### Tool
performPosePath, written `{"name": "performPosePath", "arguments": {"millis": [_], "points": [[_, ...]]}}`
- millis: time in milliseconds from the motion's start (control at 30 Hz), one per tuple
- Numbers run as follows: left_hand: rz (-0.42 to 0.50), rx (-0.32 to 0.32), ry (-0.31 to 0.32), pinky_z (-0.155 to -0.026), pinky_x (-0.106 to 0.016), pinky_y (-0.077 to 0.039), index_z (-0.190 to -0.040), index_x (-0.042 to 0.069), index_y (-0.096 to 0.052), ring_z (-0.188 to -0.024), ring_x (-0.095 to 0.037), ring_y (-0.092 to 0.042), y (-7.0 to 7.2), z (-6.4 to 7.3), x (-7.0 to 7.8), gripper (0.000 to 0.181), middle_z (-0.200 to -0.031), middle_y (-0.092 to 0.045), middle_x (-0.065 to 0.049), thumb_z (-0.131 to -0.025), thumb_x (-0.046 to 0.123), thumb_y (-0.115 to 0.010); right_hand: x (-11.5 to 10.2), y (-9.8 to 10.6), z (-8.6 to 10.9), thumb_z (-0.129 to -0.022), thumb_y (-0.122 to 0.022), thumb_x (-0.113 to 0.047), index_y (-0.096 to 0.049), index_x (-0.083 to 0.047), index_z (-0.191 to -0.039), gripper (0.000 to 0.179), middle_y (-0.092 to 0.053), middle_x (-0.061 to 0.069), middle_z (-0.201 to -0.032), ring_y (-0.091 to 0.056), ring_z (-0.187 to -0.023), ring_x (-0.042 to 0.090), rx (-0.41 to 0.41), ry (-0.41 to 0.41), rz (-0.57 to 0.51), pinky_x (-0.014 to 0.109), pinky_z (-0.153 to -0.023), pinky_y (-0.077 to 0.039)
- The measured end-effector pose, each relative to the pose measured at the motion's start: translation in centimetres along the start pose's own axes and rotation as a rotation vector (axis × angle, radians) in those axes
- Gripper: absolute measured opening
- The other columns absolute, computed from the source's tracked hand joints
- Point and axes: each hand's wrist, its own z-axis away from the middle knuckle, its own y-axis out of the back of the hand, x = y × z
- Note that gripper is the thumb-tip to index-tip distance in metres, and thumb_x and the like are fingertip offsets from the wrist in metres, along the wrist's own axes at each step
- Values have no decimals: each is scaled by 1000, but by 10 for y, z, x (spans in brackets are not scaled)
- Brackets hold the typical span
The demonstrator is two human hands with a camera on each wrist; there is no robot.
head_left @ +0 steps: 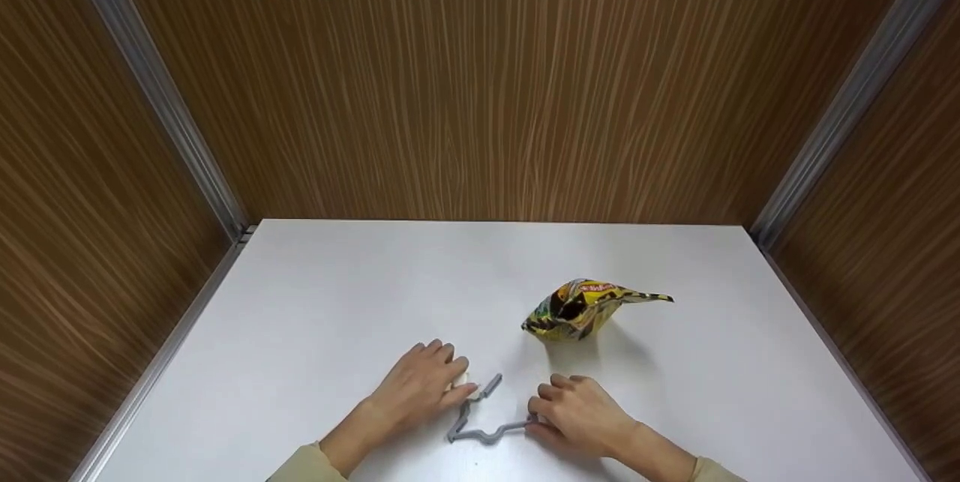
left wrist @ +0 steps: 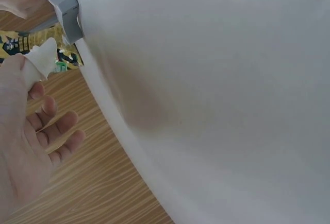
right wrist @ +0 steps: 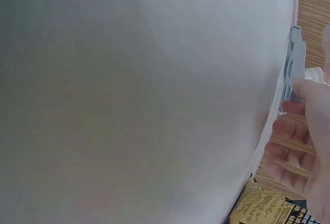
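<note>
In the head view my left hand [head_left: 417, 386] is at the front of the white table, pinching a small white piece, mostly hidden by its fingers. The left wrist view shows this white flared plastic piece [left wrist: 43, 58] between thumb and forefinger, the other fingers loosely bent. A grey hinged plastic clip [head_left: 489, 438] stands spread in a V, with a curved bulge midway along its arms. One arm passes beside the left fingertips. My right hand [head_left: 581, 416] pinches the end of the other arm; the right wrist view shows its thumb on the grey clip [right wrist: 297, 62].
A yellow and black printed bag [head_left: 581, 311] stands behind the right hand, its flattened top corner pointing right. Wood-grain panels [head_left: 480, 85] enclose the back and both sides of the white table [head_left: 337, 279], with metal corner posts [head_left: 161, 77].
</note>
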Motion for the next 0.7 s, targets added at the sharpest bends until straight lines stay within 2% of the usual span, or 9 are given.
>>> {"name": "performPosePath", "arguments": {"millis": [100, 300, 700], "points": [[-5, 9, -1, -70, -28, -39, -94, 24, -56, -81, -12, -45, 0, 0, 1, 46, -88, -54, 5, -100, 60, -28, 0, -1, 0, -93, -56, -53, -61, -27, -84, 27, -55, -12, -72, -44, -63, 8, -11, 23, 31, 20, -50, -28], [-32, 53, -13, -67, -27, -38, -96, 22, -58, -79, -13, -44, -1, -1, 0, 46, -86, -54, 4, -100, 59, -31, 1, -3, 1, -89, -63, -51, -58, -26, -79, 27, -53, -11, -69, -46, -61, 10, 46, 66, 117, 21, -48, -28], [-34, 43, -17, -72, -30, -43, -97, 22, -57, -82, -14, -47, 2, -1, 1, 46, -89, -55, 2, -100, 58, -30, 1, -5, 2, -87, -65, -52, -58, -25, -79, 29, -53, -9, -70, -49, -60, 11, 65, 86, 169, 22, -47, -28]]}}
